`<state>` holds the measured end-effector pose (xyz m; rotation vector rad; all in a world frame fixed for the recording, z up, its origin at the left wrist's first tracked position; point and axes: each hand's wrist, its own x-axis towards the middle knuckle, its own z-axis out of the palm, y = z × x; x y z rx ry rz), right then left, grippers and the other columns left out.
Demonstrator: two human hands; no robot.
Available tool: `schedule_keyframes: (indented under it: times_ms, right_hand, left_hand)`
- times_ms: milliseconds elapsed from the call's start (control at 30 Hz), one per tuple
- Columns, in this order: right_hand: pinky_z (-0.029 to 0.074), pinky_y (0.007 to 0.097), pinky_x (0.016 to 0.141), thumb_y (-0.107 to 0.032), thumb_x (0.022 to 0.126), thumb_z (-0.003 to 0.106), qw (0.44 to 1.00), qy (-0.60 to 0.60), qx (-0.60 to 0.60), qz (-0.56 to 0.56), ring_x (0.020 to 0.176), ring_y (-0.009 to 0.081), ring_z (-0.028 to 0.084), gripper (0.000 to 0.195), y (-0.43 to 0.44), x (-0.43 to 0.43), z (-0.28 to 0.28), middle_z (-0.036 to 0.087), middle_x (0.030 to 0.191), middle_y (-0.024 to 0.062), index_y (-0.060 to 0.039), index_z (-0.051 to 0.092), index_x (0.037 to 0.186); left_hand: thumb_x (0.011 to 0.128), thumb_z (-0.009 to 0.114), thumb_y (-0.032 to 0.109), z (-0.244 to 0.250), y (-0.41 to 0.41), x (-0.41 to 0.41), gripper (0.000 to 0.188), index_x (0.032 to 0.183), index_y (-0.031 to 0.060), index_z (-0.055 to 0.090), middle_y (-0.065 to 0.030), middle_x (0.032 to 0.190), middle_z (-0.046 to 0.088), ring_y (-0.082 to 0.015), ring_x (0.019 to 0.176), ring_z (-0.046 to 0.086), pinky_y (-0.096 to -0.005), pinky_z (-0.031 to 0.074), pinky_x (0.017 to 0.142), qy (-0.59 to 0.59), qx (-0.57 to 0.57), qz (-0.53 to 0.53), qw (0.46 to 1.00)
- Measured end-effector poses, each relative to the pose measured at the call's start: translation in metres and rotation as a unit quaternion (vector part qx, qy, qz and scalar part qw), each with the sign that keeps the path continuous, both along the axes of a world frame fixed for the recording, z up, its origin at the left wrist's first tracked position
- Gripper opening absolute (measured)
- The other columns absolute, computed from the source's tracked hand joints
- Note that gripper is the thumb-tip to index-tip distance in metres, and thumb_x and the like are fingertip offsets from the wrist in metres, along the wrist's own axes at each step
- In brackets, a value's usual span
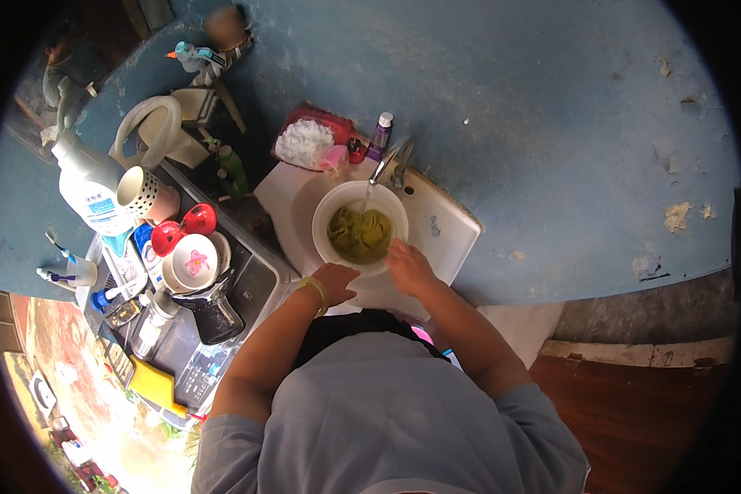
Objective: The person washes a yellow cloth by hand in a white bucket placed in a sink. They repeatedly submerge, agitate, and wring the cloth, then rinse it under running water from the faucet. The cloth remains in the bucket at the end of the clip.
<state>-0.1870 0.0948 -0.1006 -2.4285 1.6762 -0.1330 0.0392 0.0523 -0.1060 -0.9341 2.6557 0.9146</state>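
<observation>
A round white basin (322, 213) stands in a white sink (451, 238) with yellow-green leafy or cloth-like matter (361, 234) in water. Water runs into it from a metal faucet (384, 165). My left hand (336, 281), with a yellowish bracelet at the wrist, is just outside the basin's near rim, fingers apart and holding nothing that shows. At the basin's near right rim is my right hand (409, 265), its fingers bent; whether it grips the rim or only touches it cannot be told.
Left of the sink, a dark washing machine top (256, 262) bears a large white jug (89, 185), bowls (196, 262), a dotted cup (141, 190) and a yellow cloth (154, 384). Behind the sink lie a red tray (330, 123) of white material and a purple tube (380, 137). A person (62, 74) appears far upper left.
</observation>
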Motion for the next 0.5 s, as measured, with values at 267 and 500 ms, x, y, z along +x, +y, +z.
schedule_keyframes:
  times_ms: [267, 500]
  right_hand:
    - [0.038, 0.0394, 0.095, -0.003, 0.067, 0.056, 0.999, -0.029, -0.031, 0.001, 0.12, 0.0268, 0.041, 0.014, -0.0015, 0.0025, -0.0012, 0.056, 0.106, 0.0112, -0.0038, 0.063, 0.079]
    - [0.038, 0.0368, 0.095, -0.004, 0.068, 0.056, 0.999, -0.028, -0.038, 0.011, 0.119, 0.0265, 0.041, 0.014, -0.0032, 0.0027, -0.0015, 0.056, 0.104, 0.0107, -0.0039, 0.063, 0.08]
  left_hand:
    - [0.078, 0.059, 0.03, -0.0018, -0.0011, 0.0024, 0.054, 0.125, 0.0089, 0.045, -0.011, 0.126, 0.049, -0.0258, 0.118, 0.043, -0.0393, 0.029, 0.102, -0.001, 0.002, 0.004, 1.0]
    - [0.077, 0.059, 0.03, 0.0004, -0.0037, 0.003, 0.054, 0.126, 0.0097, 0.046, -0.0109, 0.127, 0.048, -0.0253, 0.119, 0.043, -0.0394, 0.027, 0.103, 0.002, 0.013, 0.0, 1.0]
